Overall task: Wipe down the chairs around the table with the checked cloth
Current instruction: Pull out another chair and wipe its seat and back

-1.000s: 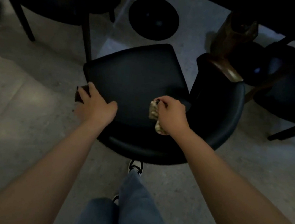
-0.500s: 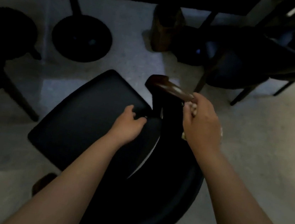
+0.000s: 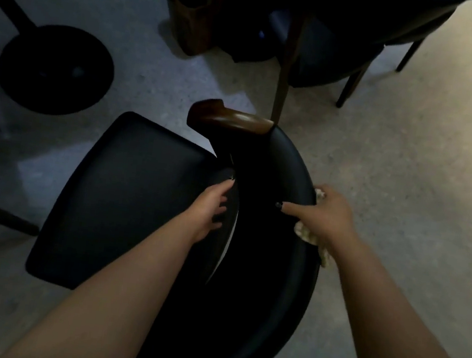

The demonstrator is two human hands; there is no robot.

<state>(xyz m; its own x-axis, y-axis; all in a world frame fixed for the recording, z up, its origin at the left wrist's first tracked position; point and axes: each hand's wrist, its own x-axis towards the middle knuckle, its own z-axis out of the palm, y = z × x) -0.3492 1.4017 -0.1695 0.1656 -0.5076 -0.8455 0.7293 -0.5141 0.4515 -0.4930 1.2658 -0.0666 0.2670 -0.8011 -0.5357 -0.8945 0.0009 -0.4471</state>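
Pressing against the outer face of the curved black padded backrest (image 3: 289, 215) just right of frame centre, the right hand (image 3: 325, 216) holds the crumpled pale checked cloth (image 3: 307, 233) bunched under its palm, thumb laid over the backrest's top edge. That backrest runs as a long arc from the brown wooden armrest end (image 3: 230, 118) above centre down to the lower middle of the frame, so any further wiping would likely follow this arc. Sitting left of it, the left hand (image 3: 212, 205) curls its fingers around the inner edge, beside the black square seat cushion (image 3: 125, 195), probably steadying the chair.
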